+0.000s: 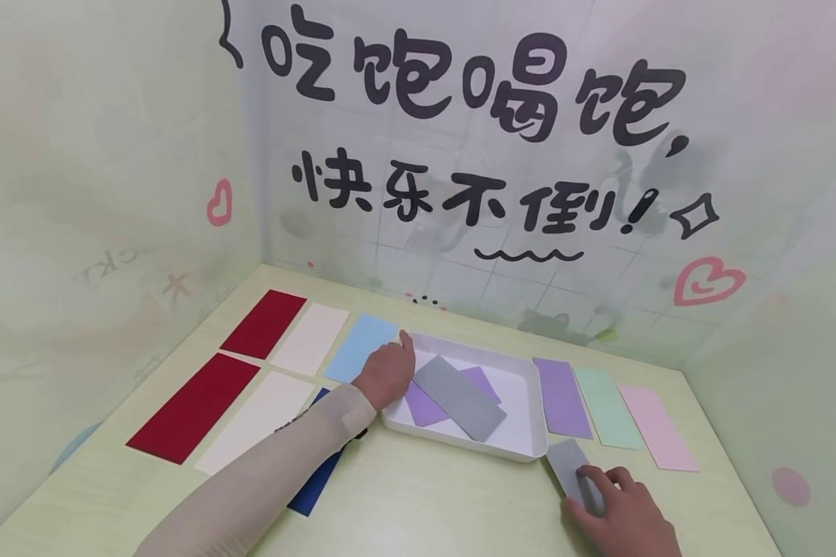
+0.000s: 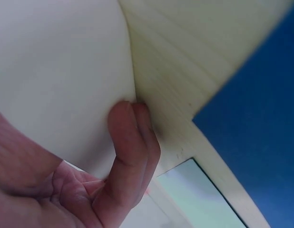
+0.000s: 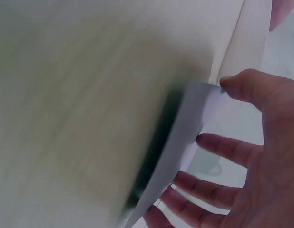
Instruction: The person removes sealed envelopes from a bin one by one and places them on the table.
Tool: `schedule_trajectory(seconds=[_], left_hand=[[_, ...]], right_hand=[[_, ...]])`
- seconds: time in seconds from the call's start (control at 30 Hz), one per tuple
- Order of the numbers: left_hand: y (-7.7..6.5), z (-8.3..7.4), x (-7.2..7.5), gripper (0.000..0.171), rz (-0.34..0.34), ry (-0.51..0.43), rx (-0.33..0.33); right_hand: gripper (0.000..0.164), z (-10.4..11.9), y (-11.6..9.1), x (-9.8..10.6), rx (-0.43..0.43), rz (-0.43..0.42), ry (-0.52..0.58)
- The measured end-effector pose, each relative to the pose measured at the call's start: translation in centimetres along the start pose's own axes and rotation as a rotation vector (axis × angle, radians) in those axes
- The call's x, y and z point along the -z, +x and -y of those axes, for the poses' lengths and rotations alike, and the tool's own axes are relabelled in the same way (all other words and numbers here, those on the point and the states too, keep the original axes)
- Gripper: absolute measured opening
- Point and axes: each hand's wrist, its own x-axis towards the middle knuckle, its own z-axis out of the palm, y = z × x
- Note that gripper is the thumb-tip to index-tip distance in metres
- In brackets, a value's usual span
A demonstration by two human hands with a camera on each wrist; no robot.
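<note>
At its far-left corner, a shallow white tray [image 1: 525,418] is gripped by my left hand [image 1: 388,371]. Seen from the left wrist, the fingers of that hand [image 2: 125,164] lie curled against the tray's wall [image 2: 66,71]. Inside the tray a grey card [image 1: 461,398] lies slantwise across purple card [image 1: 425,412]. My right hand [image 1: 630,514] holds a second grey card [image 1: 567,463] near the tray's front right corner. The right wrist view shows this grey card [image 3: 187,128] tilted, with the thumb at one end and the fingers along its edge.
Left of the tray lie two dark red cards [image 1: 265,325], two whitish cards [image 1: 310,339], a light blue card [image 1: 355,344] and a dark blue card [image 1: 313,491], partly under my forearm. Purple [image 1: 564,398], mint [image 1: 608,408] and pink [image 1: 660,429] cards lie rightward. Walls enclose the table.
</note>
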Motion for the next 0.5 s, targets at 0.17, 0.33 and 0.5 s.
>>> schedule_trajectory(seconds=[0.17,0.33,0.5], left_hand=[[-0.2,-0.1,0.1,0.057,-0.003,0.014,-0.007],[-0.2,-0.1,0.2,0.058,-0.002,0.022,-0.014],[-0.3,-0.1,0.2,0.057,-0.014,0.023,-0.020]], right_hand=[[0.066,1.0,0.1,-0.1,-0.034,0.030,-0.050],[0.071,1.5,0.2,-0.3,-0.047,0.018,-0.078],[0.080,2.4,0.3,-0.1,-0.053,0.037,-0.122]])
